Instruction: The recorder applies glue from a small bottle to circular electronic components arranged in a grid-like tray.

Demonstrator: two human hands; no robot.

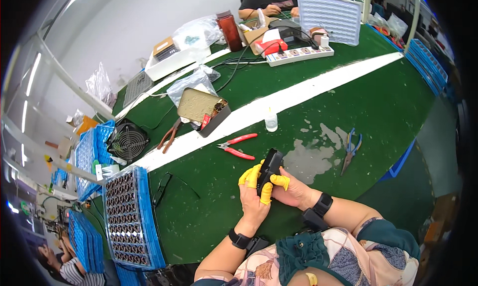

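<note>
A black, elongated plastic piece (271,167) is held between both my hands, tilted above the green table mat; its exact kind I cannot make out. Yellow finger cots cover several of my fingertips. My left hand (253,205) grips the piece along its left side and lower end. From the right, my right hand (295,190) closes on it, the thumb against its face. Beyond my hands lie red-handled cutters (241,138), their jaws pointing left. A small clear bottle (271,122) stands farther back. Blue-handled pliers (351,149) rest to the right.
Stacked blue trays (155,221) with small dark parts stand at left, near eyeglasses (161,190) and a black fan (128,141). An opened tin (217,122) sits beside brown-handled pliers (171,136). A power strip (300,56) lies toward the back, where another person (277,1) works.
</note>
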